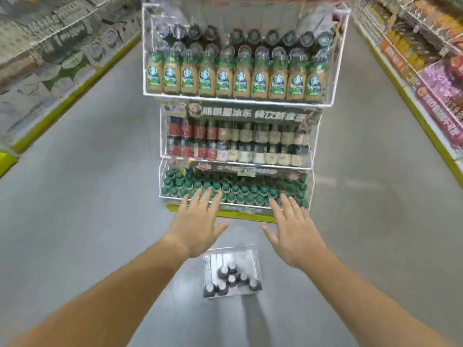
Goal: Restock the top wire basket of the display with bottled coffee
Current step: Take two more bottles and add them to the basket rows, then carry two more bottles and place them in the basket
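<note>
The top wire basket (338, 58) of a white three-tier display holds rows of bottled coffee (241, 81) with tan contents and green labels, dark caps behind. On the floor below stands a clear plastic crate (208, 259) with several dark-capped bottles (231, 279) inside. My left hand (198, 226) and my right hand (293, 231) are stretched forward over the floor, fingers spread and empty, fingertips in front of the lowest tier. Both hands are above the crate and apart from it.
The middle tier (238, 144) carries red and tan bottles, the lowest tier (225, 191) green-capped ones. Store shelving runs along the left (50, 58) and right (426, 71) of the grey aisle floor (100, 196). The view is motion-blurred.
</note>
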A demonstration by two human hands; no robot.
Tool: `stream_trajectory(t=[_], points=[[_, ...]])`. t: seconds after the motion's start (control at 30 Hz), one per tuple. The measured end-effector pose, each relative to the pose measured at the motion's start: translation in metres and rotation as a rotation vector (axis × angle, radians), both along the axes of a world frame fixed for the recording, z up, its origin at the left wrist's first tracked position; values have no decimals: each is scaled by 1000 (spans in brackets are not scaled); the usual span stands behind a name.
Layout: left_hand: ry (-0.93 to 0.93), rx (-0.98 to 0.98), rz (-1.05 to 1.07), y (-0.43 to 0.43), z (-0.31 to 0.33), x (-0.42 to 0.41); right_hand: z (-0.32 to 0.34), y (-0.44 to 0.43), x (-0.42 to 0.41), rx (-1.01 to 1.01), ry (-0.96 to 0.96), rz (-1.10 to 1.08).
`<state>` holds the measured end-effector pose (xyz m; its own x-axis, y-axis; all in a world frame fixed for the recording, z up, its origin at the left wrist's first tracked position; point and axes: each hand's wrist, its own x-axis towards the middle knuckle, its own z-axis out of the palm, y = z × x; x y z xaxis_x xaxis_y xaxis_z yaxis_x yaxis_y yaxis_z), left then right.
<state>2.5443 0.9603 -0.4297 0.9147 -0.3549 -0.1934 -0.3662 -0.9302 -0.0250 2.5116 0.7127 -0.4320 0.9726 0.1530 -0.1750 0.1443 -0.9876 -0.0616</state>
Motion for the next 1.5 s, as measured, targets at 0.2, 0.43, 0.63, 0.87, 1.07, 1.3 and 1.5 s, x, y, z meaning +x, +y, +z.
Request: stream_trajectory(t=[0.2, 0.43, 0.63, 0.87, 1.07, 1.3, 1.5], points=[[180, 26, 26, 19, -209, -29, -209, 2, -37, -3, 251, -75], [271, -74, 102, 34, -416, -32, -409, -12, -60, -7, 261, -25], [522, -343, 225, 34, -538, 2, -519, -27, -53, 216, 375, 68], [720, -515, 97, 31, -603, 22, -567, -15, -15, 365, 416, 44], [694, -575, 90, 20, -628, 27, -586, -13, -7, 205, 310, 128], [690, -852, 328, 26, -634, 23, -589, 4, -7, 555, 371, -259], [704, -1134, 527, 32, -618, 28, -589, 11, -1, 1117, 344, -514]])
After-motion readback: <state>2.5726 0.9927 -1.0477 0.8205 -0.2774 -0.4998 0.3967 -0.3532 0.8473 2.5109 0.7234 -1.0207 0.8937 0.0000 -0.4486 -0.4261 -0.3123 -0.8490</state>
